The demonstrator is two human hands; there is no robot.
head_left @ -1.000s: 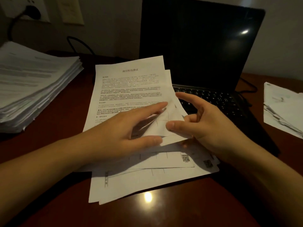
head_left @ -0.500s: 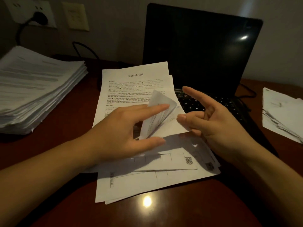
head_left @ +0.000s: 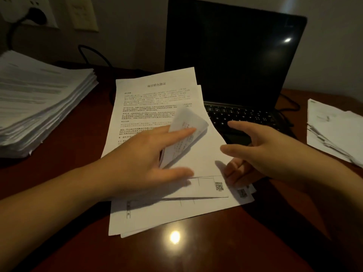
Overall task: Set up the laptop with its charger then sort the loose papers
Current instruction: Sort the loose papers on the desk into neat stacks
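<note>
**Thin paper, light touch**

At far left a tall stack (head_left: pixel 39 99) of printed paper sits on the surface (head_left: pixel 196 252). Behind it a plug (head_left: pixel 37 13) is in the wall socket and a cable (head_left: pixel 92 54) loops along the wall.

The left hand (head_left: pixel 137 161) lies over the loose sheets (head_left: pixel 153 107) fanned in the middle. Its grip is closed on a small folded slip (head_left: pixel 188 122), nipped under the forefinger and lifted off the page below. The slip looks near weightless and limp. A fingertip pinch at its near edge should do; squeezing harder would only crease it.

The sheets beneath are thin and floppy, and likely to slide on each other and on the polished wood. They are best squared up flat, then lifted by a long edge with fingers underneath. Their far corner overlaps the keyboard of the open, dark-screened laptop (head_left: pixel 231 55).

The right hand (head_left: pixel 271 152) hovers at the sheets' right edge, thumb and forefinger apart and holding nothing I can see, lower fingers curled against the paper. A smaller pile (head_left: pixel 334 126) lies well apart at far right.
</note>
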